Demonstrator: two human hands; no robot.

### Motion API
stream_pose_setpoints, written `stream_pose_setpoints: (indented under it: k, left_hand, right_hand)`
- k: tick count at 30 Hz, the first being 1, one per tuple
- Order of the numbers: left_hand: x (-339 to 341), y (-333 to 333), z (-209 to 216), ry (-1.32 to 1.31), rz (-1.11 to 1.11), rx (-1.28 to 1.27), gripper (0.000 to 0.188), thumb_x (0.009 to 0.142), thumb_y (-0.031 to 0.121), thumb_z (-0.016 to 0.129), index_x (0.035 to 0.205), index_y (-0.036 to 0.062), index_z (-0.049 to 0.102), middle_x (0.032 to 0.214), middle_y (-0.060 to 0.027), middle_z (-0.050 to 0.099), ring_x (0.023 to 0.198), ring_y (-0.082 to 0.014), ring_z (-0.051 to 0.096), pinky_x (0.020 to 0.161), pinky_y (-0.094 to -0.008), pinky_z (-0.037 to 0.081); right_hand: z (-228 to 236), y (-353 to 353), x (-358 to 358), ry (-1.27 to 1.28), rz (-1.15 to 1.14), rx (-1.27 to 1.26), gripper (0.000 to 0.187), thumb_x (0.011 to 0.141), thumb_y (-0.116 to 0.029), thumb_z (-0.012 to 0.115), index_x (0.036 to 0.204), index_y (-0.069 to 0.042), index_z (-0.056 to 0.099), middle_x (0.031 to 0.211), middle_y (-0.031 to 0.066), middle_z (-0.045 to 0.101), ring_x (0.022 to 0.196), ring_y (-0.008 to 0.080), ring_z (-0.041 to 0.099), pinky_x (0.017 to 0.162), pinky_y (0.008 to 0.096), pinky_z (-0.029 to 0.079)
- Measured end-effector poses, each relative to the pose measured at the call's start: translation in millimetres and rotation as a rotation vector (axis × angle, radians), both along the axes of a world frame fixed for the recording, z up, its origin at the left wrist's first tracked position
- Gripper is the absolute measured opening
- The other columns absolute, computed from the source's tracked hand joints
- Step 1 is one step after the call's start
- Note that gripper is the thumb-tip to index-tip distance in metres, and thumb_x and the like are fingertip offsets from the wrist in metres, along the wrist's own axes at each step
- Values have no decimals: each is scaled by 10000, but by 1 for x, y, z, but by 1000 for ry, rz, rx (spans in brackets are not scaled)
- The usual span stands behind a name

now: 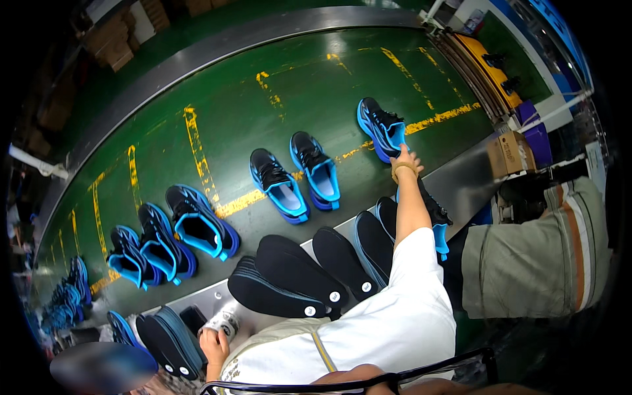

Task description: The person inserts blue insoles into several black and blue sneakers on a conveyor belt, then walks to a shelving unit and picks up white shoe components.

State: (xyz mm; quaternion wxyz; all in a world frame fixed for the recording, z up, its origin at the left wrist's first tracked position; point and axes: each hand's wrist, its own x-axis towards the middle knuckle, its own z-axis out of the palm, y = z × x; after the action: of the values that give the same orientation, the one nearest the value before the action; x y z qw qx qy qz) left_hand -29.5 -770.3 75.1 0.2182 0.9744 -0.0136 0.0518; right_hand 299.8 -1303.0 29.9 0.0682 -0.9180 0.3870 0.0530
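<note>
My right arm reaches far out to the right, and my right hand is closed on the heel of a black sneaker with a blue lining and blue sole. That sneaker rests on the green conveyor belt, toe pointing away from me. Low on the left, my left hand has its fingers closed round the lower end of a white roll with dark marks. Between my hands lie fanned stacks of black insoles with round white stickers at their ends. A pair of matching sneakers stands on the belt left of my right hand.
Several more sneakers stand along the belt to the left. Another insole stack lies beside my left hand on the metal ledge. At the right are a person in beige clothes and a cardboard box. Another person's head is at lower left.
</note>
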Motion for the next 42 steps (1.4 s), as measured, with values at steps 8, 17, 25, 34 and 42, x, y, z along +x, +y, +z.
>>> stream_pose_setpoints:
  k: [8,17,25,34,42]
  left_hand:
    - [-9,-1,-11,-137,-32,195,138,664,143,498,655,14,452,693,-146,454,650,-321,428,567,-388,317]
    - [-5,-10,-7,6,113,-75,61,747,51,451,728,-1,425,701,-189,461,657,-356,438,597,-401,342]
    - [14,-20,-12,-101,108,-146,156,657,33,442,805,-11,420,624,-167,470,611,-341,463,583,-398,367]
    - [11,-32,-29,-468,-127,49,97,679,48,463,619,-29,457,732,-180,489,671,-336,469,619,-408,372]
    - [2,-39,-2,-479,-87,236,272,673,138,507,903,3,453,862,-170,485,855,-320,445,763,-398,324]
  right_hand:
    - [54,-31,50,-280,315,632,255,696,-204,612,889,-46,557,595,78,574,491,137,551,517,262,438]
    - [36,-13,-38,-437,346,584,563,714,-277,595,1175,-40,375,922,150,569,842,214,545,735,298,423]
    - [51,70,-293,-1124,502,473,93,754,-23,483,666,-1,502,565,87,507,516,209,503,497,296,388]
    - [-175,170,-660,-573,-324,483,170,708,-152,555,845,-60,592,725,132,599,655,224,593,576,307,453]
    - [-180,142,-787,-82,-834,731,234,758,-156,470,960,-48,517,920,146,505,826,238,517,661,341,432]
